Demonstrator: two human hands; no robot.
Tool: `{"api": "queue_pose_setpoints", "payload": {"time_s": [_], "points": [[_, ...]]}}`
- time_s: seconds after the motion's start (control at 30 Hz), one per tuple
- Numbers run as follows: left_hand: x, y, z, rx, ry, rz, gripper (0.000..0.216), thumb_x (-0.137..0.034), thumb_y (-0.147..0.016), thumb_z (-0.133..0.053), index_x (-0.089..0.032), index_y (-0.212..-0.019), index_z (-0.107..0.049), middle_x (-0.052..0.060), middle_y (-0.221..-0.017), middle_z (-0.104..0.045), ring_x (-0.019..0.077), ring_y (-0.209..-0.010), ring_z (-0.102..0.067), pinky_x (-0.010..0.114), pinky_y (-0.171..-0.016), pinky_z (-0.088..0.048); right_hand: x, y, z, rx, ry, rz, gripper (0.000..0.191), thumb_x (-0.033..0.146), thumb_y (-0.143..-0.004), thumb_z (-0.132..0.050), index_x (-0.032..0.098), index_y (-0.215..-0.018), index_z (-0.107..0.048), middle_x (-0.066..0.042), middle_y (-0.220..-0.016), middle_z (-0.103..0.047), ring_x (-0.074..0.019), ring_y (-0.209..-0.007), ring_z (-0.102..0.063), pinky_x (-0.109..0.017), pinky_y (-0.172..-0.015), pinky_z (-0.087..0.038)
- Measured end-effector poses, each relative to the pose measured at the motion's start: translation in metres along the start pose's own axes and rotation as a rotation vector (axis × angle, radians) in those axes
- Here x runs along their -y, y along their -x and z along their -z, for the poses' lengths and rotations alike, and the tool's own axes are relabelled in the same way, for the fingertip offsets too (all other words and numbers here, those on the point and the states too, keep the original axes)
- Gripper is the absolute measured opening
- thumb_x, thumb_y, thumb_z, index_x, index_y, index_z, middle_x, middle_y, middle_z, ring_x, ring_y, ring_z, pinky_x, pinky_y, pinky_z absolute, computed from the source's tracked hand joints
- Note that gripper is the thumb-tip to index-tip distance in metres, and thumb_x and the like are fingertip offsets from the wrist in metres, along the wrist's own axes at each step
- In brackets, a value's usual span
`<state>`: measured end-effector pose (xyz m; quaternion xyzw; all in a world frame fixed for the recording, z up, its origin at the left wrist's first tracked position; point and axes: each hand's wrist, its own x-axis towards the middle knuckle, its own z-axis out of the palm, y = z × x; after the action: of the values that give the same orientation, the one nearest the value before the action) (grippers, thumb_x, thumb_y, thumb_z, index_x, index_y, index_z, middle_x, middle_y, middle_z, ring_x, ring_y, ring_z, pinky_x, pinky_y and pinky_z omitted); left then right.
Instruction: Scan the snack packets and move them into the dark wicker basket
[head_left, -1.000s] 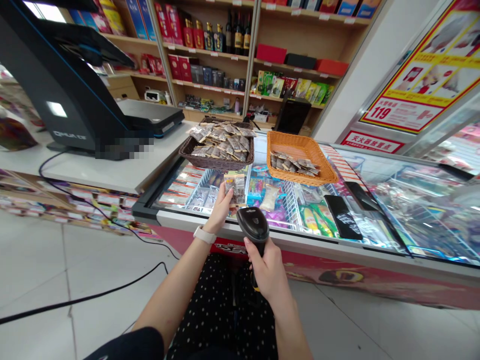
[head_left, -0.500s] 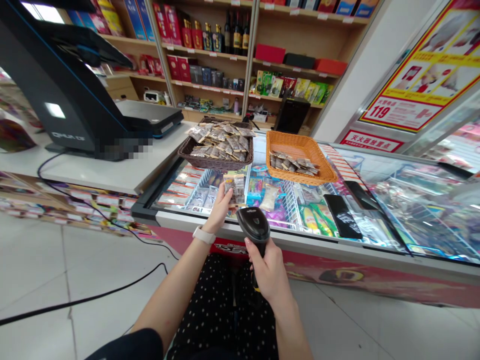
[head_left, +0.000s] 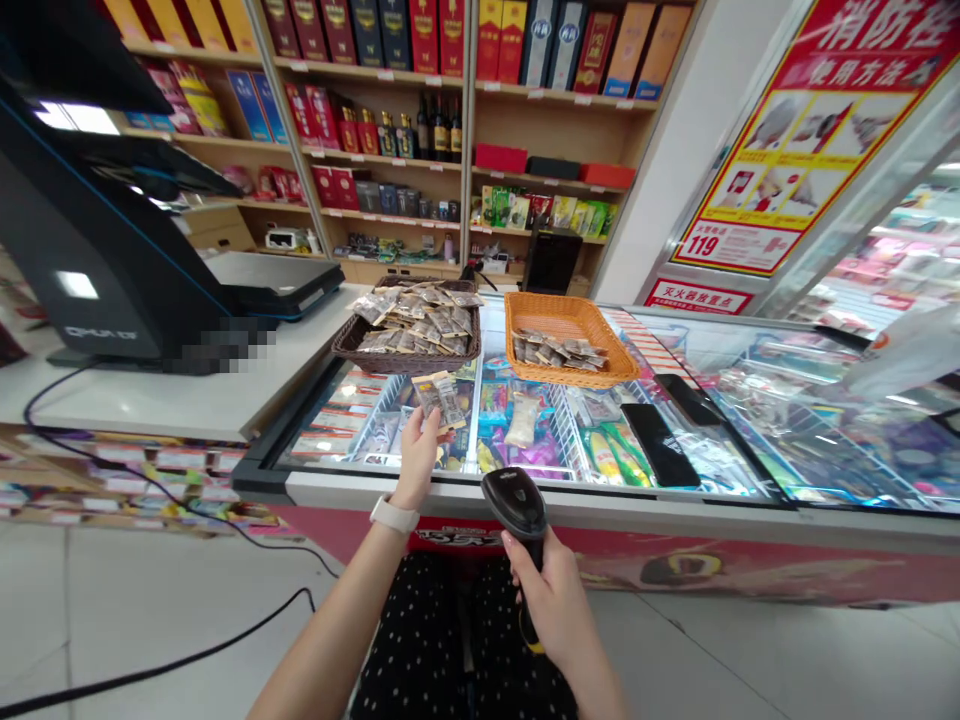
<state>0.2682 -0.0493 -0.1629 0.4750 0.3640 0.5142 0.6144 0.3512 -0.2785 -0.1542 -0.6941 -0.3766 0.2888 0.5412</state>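
My left hand (head_left: 417, 455) is raised over the freezer's front edge and pinches a small clear snack packet (head_left: 440, 399) upright, a white watch on its wrist. My right hand (head_left: 551, 600) grips the handle of a black barcode scanner (head_left: 516, 503), whose head points toward the packet from lower right, a short gap apart. Behind the packet a dark wicker basket (head_left: 346, 343) is heaped with similar packets. To its right an orange basket (head_left: 577, 312) holds a smaller layer of them.
Both baskets rest on a glass-topped chest freezer (head_left: 750, 470) full of frozen goods; two black phones (head_left: 660, 445) lie on the glass. A black till terminal (head_left: 97, 270) stands on the white counter at left, its cable trailing over the floor. Shelves of boxes and bottles fill the back wall.
The view has tilted up and shifted. My left hand has tilted the packet slightly and sits a bit farther left of the scanner, which has dropped lower and away from the packet.
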Motion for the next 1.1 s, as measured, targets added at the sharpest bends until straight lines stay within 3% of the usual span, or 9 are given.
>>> {"api": "queue_pose_setpoints", "payload": {"time_s": [0.17, 0.37, 0.53, 0.63, 0.8, 0.9, 1.0, 1.1], "points": [[-0.023, -0.031, -0.035, 0.100, 0.076, 0.047, 0.036, -0.042, -0.076, -0.080, -0.016, -0.096, -0.066, 0.005, -0.093, -0.070, 0.0134, -0.072, -0.067, 0.029, -0.072, -0.059, -0.004, -0.007, 0.008, -0.097, -0.083, 0.036, 0.052, 0.067, -0.094, -0.059, 0.018, -0.098, -0.074, -0.009, -0.074, -0.075, -0.0287, -0.072, -0.074, -0.030, -0.052, -0.055], [-0.048, -0.080, -0.124, 0.376, 0.058, 0.213, 0.012, -0.010, -0.079, -0.072, -0.014, -0.083, -0.062, 0.004, -0.079, -0.067, 0.0132, -0.073, -0.068, 0.030, -0.084, -0.059, -0.002, -0.010, 0.016, -0.179, -0.169, 0.076, 0.047, 0.067, -0.093, -0.062, 0.022, -0.081, -0.067, -0.007, -0.069, -0.072, -0.0285, -0.073, -0.074, -0.031, -0.055, -0.056], [-0.044, -0.112, -0.196, 0.402, 0.006, 0.289, 0.017, 0.002, -0.079, -0.067, -0.013, -0.084, -0.062, 0.006, -0.079, -0.068, 0.0126, -0.070, -0.067, 0.028, -0.083, -0.059, -0.001, -0.008, 0.022, -0.218, -0.143, 0.107, 0.049, 0.068, -0.092, -0.062, 0.023, -0.076, -0.068, -0.006, -0.062, -0.070, -0.0295, -0.071, -0.074, -0.032, -0.058, -0.059], [-0.039, -0.127, -0.221, 0.404, -0.010, 0.288, 0.022, 0.003, -0.078, -0.070, -0.013, -0.092, -0.066, 0.006, -0.082, -0.070, 0.0142, -0.077, -0.071, 0.025, -0.082, -0.059, 0.000, -0.007, 0.026, -0.246, -0.136, 0.123, 0.052, 0.071, -0.092, -0.061, 0.021, -0.084, -0.074, -0.007, -0.062, -0.071, -0.0300, -0.068, -0.074, -0.033, -0.056, -0.059], [-0.026, -0.142, -0.227, 0.413, -0.090, 0.308, 0.043, -0.001, -0.076, -0.075, -0.009, -0.118, -0.066, 0.007, -0.083, -0.072, 0.0181, -0.074, -0.073, 0.029, -0.077, -0.061, 0.004, -0.005, 0.032, -0.235, -0.102, 0.118, 0.050, 0.068, -0.093, -0.061, 0.020, -0.086, -0.074, -0.006, -0.063, -0.070, -0.0292, -0.068, -0.073, -0.034, -0.062, -0.059], [-0.019, -0.143, -0.221, 0.415, -0.135, 0.293, 0.047, 0.001, -0.076, -0.072, -0.005, -0.122, -0.067, 0.009, -0.082, -0.073, 0.0167, -0.067, -0.072, 0.028, -0.075, -0.061, 0.006, -0.004, 0.033, -0.226, -0.095, 0.109, 0.049, 0.066, -0.094, -0.061, 0.019, -0.089, -0.075, -0.006, -0.066, -0.071, -0.0285, -0.070, -0.073, -0.033, -0.065, -0.058], [-0.019, -0.139, -0.211, 0.430, -0.166, 0.247, 0.047, -0.002, -0.076, -0.072, -0.006, -0.123, -0.069, 0.009, -0.083, -0.074, 0.0158, -0.065, -0.072, 0.027, -0.073, -0.061, 0.006, -0.004, 0.031, -0.226, -0.107, 0.097, 0.050, 0.066, -0.095, -0.060, 0.018, -0.097, -0.075, -0.008, -0.070, -0.073, -0.0285, -0.071, -0.073, -0.033, -0.064, -0.057], [-0.028, -0.132, -0.187, 0.450, -0.190, 0.174, 0.041, -0.006, -0.078, -0.070, -0.011, -0.119, -0.072, 0.009, -0.088, -0.076, 0.0163, -0.070, -0.073, 0.026, -0.071, -0.060, 0.006, -0.006, 0.028, -0.194, -0.114, 0.087, 0.050, 0.065, -0.095, -0.060, 0.018, -0.096, -0.075, -0.008, -0.073, -0.074, -0.0289, -0.075, -0.073, -0.034, -0.067, -0.057]]}}
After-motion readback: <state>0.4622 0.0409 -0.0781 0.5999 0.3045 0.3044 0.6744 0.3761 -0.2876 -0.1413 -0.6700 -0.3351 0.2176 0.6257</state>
